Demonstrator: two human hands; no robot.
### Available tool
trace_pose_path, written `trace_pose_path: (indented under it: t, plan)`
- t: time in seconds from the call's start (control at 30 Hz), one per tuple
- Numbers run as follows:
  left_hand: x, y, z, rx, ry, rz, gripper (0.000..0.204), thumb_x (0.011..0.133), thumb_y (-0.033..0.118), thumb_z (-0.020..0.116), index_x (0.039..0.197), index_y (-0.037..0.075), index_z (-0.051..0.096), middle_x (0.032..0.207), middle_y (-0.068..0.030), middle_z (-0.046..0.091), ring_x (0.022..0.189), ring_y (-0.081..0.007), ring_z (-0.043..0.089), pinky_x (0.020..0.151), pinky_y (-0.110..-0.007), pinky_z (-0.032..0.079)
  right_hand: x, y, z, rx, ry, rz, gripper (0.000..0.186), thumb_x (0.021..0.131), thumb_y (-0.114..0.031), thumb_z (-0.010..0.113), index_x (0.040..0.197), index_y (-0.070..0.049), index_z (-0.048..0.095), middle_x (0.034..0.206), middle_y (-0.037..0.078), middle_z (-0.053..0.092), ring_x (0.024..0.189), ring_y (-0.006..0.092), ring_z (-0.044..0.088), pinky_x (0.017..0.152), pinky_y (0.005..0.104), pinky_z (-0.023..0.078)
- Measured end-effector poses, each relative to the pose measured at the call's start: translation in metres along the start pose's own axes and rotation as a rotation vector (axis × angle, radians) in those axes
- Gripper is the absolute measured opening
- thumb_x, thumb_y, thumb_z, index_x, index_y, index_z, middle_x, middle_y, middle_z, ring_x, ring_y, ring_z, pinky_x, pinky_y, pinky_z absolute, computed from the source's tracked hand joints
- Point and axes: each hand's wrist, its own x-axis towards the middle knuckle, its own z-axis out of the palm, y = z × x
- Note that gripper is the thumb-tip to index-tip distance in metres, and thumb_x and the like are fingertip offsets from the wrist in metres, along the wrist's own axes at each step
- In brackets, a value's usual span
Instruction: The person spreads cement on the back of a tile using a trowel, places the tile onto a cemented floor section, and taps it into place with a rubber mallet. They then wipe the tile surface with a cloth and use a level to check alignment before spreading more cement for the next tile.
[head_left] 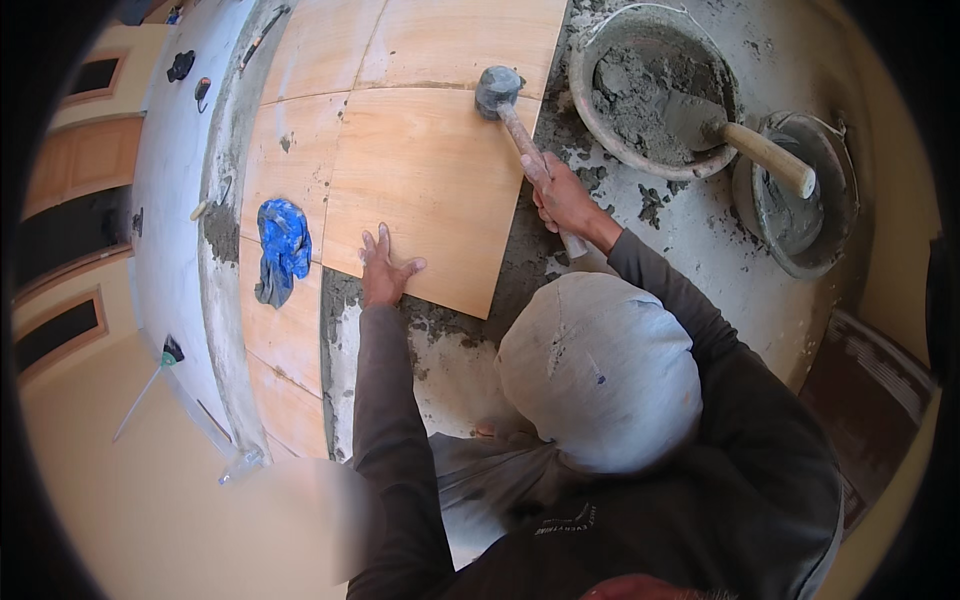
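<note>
My left hand (383, 265) lies flat with its fingers spread on the near left corner of a large beige wood-look floor tile (430, 190). In my right hand (575, 205) is the wooden handle of a rubber mallet (500, 92), gripped low. Its dark grey head is over the tile's far right corner; whether it touches the surface I cannot tell. Grey mortar (530, 245) shows along the tile's right and near edges. My bent knee (600, 372), in pale stained trousers, is close to my right forearm.
Right of the tiles stand a bucket of mortar (590, 135) holding a wooden-handled trowel (765, 158) and a second bucket (848, 215) with grey wet contents. A crumpled blue plastic bag (284, 240) lies on tiles to the left. Beyond is a hammer-like tool (263, 38).
</note>
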Motion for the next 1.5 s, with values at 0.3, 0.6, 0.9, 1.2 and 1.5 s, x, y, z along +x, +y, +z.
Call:
trace_pose_path:
  t: [0.3, 0.6, 0.9, 1.2, 1.5]
  plan:
    - [-0.001, -0.005, -0.004, 0.042, -0.011, -0.036, 0.118, 0.071, 0.039, 0.094, 0.166, 0.021, 0.026, 0.172, -0.0229, 0.013, 0.157, -0.049, 0.014, 0.126, -0.05, 0.027, -0.001, -0.019, 0.007, -0.003, -0.009, -0.147, 0.045, 0.11, -0.049, 0.047, 0.104, -0.004, 0.048, 0.07, 0.002, 0.048, 0.047, 0.0128, 0.049, 0.039, 0.0324, 0.042]
    - [-0.011, -0.006, 0.001, 0.074, -0.046, -0.041, 0.117, 0.073, 0.043, 0.092, 0.166, 0.021, 0.026, 0.172, -0.0238, 0.012, 0.156, -0.0503, 0.016, 0.126, -0.049, 0.028, 0.023, -0.025, 0.023, -0.333, -0.09, -0.239, 0.05, 0.111, -0.048, 0.043, 0.102, 0.001, 0.05, 0.068, 0.005, 0.051, 0.048, 0.0137, 0.053, 0.038, 0.0327, 0.042]
    - [-0.014, -0.006, 0.002, 0.057, -0.069, -0.057, 0.118, 0.072, 0.041, 0.094, 0.167, 0.022, 0.025, 0.172, -0.0241, 0.012, 0.156, -0.0506, 0.016, 0.126, -0.049, 0.028, 0.017, -0.044, 0.029, -0.366, -0.156, -0.283, 0.043, 0.112, -0.043, 0.046, 0.122, -0.001, 0.049, 0.078, 0.012, 0.059, 0.058, 0.0257, 0.061, 0.059, 0.0434, 0.051]
    - [-0.006, -0.006, 0.003, 0.032, -0.063, -0.063, 0.12, 0.069, 0.043, 0.094, 0.166, 0.025, 0.026, 0.173, -0.0228, 0.011, 0.156, -0.0512, 0.014, 0.126, -0.05, 0.028, 0.016, -0.025, 0.014, -0.584, -0.065, -0.271, 0.04, 0.112, -0.036, 0.043, 0.124, 0.002, 0.049, 0.097, 0.033, 0.065, 0.095, 0.0509, 0.064, 0.079, 0.0553, 0.048]
    - [-0.006, -0.003, -0.003, 0.019, -0.106, -0.048, 0.118, 0.07, 0.045, 0.093, 0.166, 0.026, 0.027, 0.174, -0.0204, 0.007, 0.157, -0.0514, 0.008, 0.127, -0.053, 0.025, 0.06, -0.031, 0.02, -0.705, 0.062, -0.355, 0.041, 0.111, -0.037, 0.045, 0.128, 0.0, 0.049, 0.094, 0.032, 0.068, 0.084, 0.0515, 0.068, 0.074, 0.0581, 0.051]
